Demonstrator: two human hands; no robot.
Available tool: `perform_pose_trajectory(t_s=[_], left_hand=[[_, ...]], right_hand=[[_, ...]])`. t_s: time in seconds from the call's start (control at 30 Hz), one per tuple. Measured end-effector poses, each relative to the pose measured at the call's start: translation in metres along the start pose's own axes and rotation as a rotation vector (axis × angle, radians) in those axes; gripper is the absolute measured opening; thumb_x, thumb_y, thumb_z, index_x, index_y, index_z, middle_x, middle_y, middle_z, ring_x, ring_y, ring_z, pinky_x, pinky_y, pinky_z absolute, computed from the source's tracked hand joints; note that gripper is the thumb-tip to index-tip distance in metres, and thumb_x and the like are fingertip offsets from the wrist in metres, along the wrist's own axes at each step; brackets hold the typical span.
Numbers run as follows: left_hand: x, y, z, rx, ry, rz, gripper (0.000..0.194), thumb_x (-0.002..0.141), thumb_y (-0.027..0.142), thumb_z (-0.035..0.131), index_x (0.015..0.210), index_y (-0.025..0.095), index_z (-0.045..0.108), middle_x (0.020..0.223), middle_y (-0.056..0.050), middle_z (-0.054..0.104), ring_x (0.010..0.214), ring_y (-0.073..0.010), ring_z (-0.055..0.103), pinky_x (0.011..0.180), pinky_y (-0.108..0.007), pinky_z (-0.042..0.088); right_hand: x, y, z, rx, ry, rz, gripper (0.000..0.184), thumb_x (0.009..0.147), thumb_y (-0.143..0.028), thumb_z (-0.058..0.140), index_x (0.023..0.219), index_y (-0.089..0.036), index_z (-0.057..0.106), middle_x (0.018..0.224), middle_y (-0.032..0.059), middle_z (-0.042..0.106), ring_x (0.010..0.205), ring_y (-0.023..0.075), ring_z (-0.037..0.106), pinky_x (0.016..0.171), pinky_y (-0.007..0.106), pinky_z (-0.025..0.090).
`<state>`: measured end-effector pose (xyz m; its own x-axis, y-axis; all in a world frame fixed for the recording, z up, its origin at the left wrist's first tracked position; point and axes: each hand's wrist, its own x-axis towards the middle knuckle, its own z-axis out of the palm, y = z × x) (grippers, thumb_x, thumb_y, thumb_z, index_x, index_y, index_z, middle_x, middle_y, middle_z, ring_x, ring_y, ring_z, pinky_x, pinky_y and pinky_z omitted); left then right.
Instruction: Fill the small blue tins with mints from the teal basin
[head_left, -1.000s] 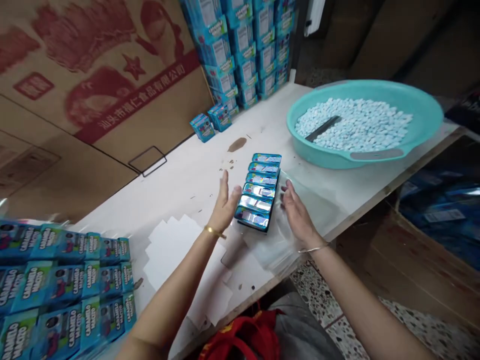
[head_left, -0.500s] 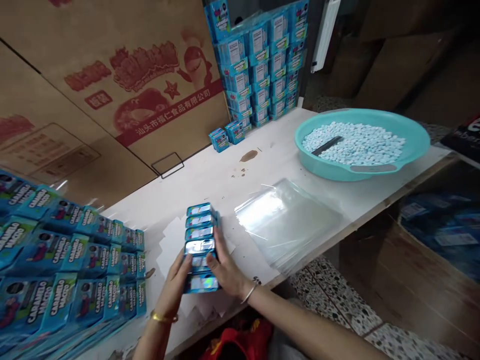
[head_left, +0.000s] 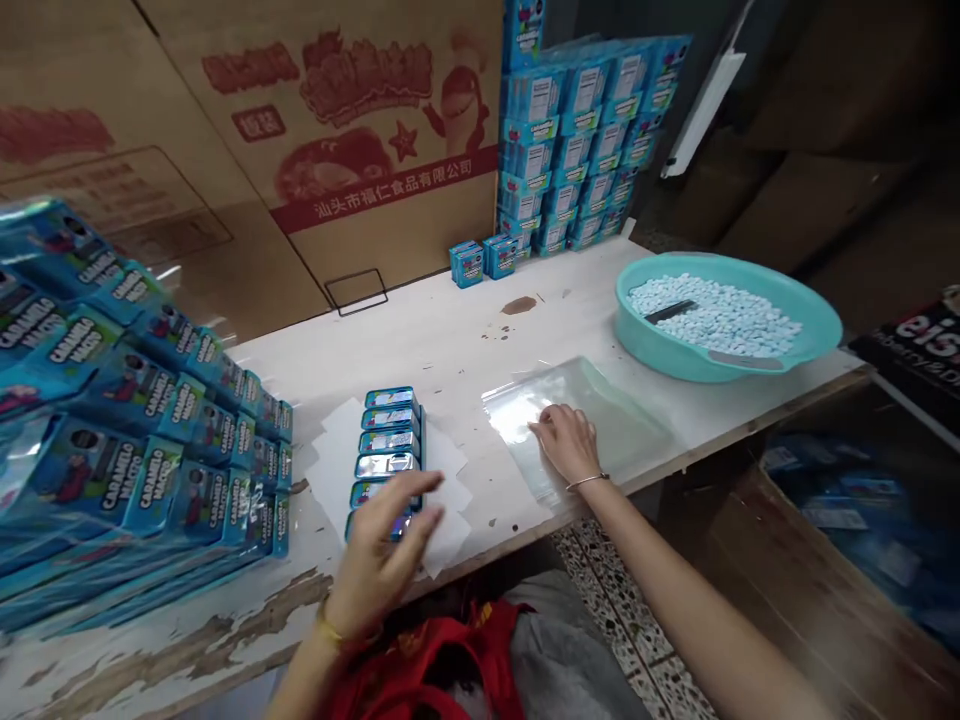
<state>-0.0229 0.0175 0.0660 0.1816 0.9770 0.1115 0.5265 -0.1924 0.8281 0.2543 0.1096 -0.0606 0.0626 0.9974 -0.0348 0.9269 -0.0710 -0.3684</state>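
Observation:
A row of several small blue tins lies on white paper slips near the front edge of the white table. My left hand rests over the nearest end of the row, its fingers stretched out across the tins. My right hand lies on a stack of clear plastic bags to the right, fingers curled and pressing on the top sheet.
A teal basin of pale blue tablets with a dark scoop stands at the right. Stacks of blue packages fill the left. More blue boxes are piled at the back against brown cartons.
Both hands carried the row of tins left from the plastic bags onto the paper slips. My right hand then let go and went back onto the plastic bags. The view swung left.

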Motion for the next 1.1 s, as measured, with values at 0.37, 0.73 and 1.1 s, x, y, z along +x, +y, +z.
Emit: perform_pose_trajectory(t_s=[0.37,0.73,1.1], left_hand=[[0.017,-0.017,0.101,-0.469,-0.407,-0.275,0.033,0.083,0.042,0.057,0.097,0.014,0.067,0.093,-0.009,0.07,0.084,-0.0196,0.065,0.075,-0.031,0.051],[0.063,-0.044,0.14,-0.482,-0.005,-0.434,0.022,0.069,0.035,0.067,0.075,0.014,0.065,0.072,-0.005,0.064,0.066,-0.0146,0.056,0.065,-0.027,0.043],[0.038,-0.043,0.147,-0.735,0.034,-0.542,0.047,0.06,0.059,0.067,0.054,0.018,0.046,0.045,0.007,0.038,0.043,-0.0054,0.031,0.044,-0.019,0.024]], right_hand=[[0.012,0.007,0.023,0.217,0.148,-0.003,0.03,0.087,-0.022,0.042,0.112,-0.009,0.052,0.088,0.0111,0.062,0.085,0.0229,0.052,0.079,0.036,0.038],[-0.078,0.006,-0.005,0.442,0.097,-0.513,0.028,0.093,-0.034,0.045,0.115,-0.019,0.053,0.084,0.005,0.057,0.079,0.0192,0.053,0.077,0.035,0.045],[-0.086,-0.017,-0.004,0.767,0.005,-0.18,0.029,0.091,-0.043,0.044,0.077,-0.02,0.053,0.073,0.0002,0.052,0.073,0.016,0.049,0.069,0.029,0.04]])
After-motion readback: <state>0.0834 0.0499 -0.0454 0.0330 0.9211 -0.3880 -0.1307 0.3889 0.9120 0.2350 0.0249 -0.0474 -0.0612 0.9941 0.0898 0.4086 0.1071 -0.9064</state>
